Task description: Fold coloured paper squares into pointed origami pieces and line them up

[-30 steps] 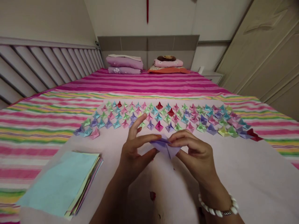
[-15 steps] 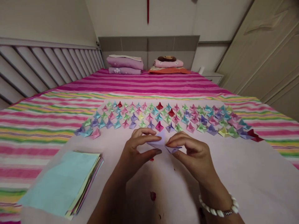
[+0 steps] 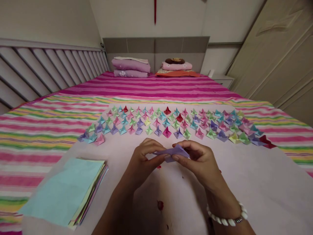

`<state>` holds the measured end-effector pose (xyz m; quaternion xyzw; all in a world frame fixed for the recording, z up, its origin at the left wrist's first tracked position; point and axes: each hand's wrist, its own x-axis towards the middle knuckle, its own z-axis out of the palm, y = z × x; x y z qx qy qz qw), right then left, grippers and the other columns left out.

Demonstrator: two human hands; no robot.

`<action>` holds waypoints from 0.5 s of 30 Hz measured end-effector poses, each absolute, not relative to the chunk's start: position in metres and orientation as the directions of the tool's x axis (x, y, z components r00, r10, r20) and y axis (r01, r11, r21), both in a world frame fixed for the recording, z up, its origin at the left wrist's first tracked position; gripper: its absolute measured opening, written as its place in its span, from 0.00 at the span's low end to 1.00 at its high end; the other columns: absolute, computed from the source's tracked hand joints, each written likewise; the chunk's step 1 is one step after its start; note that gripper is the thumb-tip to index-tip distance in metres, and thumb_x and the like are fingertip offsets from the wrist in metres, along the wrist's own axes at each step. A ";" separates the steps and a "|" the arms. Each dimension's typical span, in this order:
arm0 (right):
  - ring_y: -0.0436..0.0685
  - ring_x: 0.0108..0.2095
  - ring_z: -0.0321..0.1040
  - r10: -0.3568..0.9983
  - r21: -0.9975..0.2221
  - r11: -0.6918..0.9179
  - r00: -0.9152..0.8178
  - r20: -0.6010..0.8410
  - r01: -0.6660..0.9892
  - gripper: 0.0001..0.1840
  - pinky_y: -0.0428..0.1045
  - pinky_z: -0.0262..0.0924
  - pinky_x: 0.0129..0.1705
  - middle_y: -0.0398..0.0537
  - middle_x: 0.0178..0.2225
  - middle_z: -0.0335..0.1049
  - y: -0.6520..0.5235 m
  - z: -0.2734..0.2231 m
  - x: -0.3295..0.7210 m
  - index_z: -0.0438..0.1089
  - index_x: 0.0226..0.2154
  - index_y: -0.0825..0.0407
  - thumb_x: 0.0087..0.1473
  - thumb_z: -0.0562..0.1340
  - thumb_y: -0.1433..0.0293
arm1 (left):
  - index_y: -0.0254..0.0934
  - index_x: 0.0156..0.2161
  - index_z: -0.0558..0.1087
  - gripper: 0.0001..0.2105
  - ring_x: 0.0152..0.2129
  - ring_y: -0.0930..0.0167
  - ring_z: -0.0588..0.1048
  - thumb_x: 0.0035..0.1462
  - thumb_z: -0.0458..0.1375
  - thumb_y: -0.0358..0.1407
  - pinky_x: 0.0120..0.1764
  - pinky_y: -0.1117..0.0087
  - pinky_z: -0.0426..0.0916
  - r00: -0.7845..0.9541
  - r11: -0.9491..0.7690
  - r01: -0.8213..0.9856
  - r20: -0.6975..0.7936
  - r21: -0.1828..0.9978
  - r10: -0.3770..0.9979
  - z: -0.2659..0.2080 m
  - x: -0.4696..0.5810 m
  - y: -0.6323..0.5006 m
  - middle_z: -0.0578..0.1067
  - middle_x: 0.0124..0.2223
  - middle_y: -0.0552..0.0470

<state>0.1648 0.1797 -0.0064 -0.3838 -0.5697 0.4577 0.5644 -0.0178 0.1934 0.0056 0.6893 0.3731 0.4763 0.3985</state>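
Observation:
A small purple folded paper (image 3: pixel 174 151) is pinched between both hands, just above the pale board. My left hand (image 3: pixel 144 160) grips its left end, thumb in front and fingers behind. My right hand (image 3: pixel 199 160), with a white bracelet on the wrist, holds the right end, its thumb pressed near the middle. Beyond the hands stand rows of small origami boats (image 3: pixel 167 132) in pink, blue, green, purple, yellow and red. A stack of coloured paper sheets (image 3: pixel 66 189), light blue on top, lies left of my left arm.
The pale board (image 3: pixel 256 182) rests on a striped bedspread (image 3: pixel 29 143). Small red bits (image 3: pixel 160 205) mark the board between my forearms. Folded bedding (image 3: pixel 131 67) sits by the headboard (image 3: pixel 156 45), and a slatted rail (image 3: pixel 53 65) runs along the left.
The purple paper has turned from an upright flap to a flatter, tilted shape. Both hands have come closer together, thumbs now nearly meeting on its front.

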 end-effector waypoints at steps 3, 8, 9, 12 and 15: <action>0.54 0.29 0.70 0.966 -0.973 0.195 -0.145 0.212 -0.124 0.07 0.49 0.64 0.32 0.44 0.27 0.75 0.181 -0.004 0.165 0.78 0.29 0.49 0.44 0.72 0.67 | 0.42 0.28 0.81 0.04 0.33 0.66 0.71 0.53 0.64 0.36 0.38 0.66 0.64 0.280 -0.369 0.102 0.329 0.924 0.902 0.006 -0.016 0.193 0.76 0.28 0.50; 0.53 0.27 0.68 0.982 -0.984 0.139 -0.116 0.152 -0.109 0.08 0.48 0.62 0.31 0.43 0.24 0.73 0.183 -0.005 0.164 0.76 0.25 0.52 0.44 0.73 0.65 | 0.40 0.24 0.79 0.05 0.30 0.69 0.71 0.49 0.67 0.36 0.37 0.69 0.64 0.201 -0.289 0.101 0.265 0.952 0.943 0.002 -0.015 0.195 0.75 0.26 0.52; 0.53 0.27 0.68 0.985 -0.986 0.120 -0.111 0.133 -0.118 0.09 0.48 0.61 0.30 0.43 0.24 0.72 0.183 -0.006 0.164 0.76 0.25 0.52 0.43 0.73 0.65 | 0.40 0.23 0.79 0.05 0.29 0.70 0.72 0.48 0.68 0.36 0.36 0.69 0.64 0.172 -0.265 0.083 0.248 0.961 0.953 0.001 -0.016 0.195 0.75 0.26 0.53; 0.52 0.25 0.67 0.992 -0.985 0.080 -0.085 0.093 -0.151 0.10 0.47 0.61 0.29 0.42 0.22 0.71 0.184 -0.009 0.162 0.74 0.24 0.52 0.43 0.73 0.64 | 0.38 0.24 0.79 0.06 0.27 0.72 0.72 0.47 0.68 0.37 0.34 0.71 0.65 0.152 -0.165 0.000 0.163 0.986 0.975 -0.001 -0.017 0.197 0.75 0.27 0.54; 0.52 0.24 0.66 0.996 -0.985 0.056 -0.066 0.067 -0.165 0.11 0.47 0.60 0.27 0.42 0.22 0.72 0.184 -0.010 0.162 0.73 0.22 0.52 0.43 0.72 0.64 | 0.38 0.29 0.81 0.06 0.27 0.72 0.73 0.49 0.67 0.38 0.31 0.72 0.67 0.222 -0.046 -0.079 0.062 0.996 0.973 -0.001 -0.018 0.197 0.77 0.29 0.53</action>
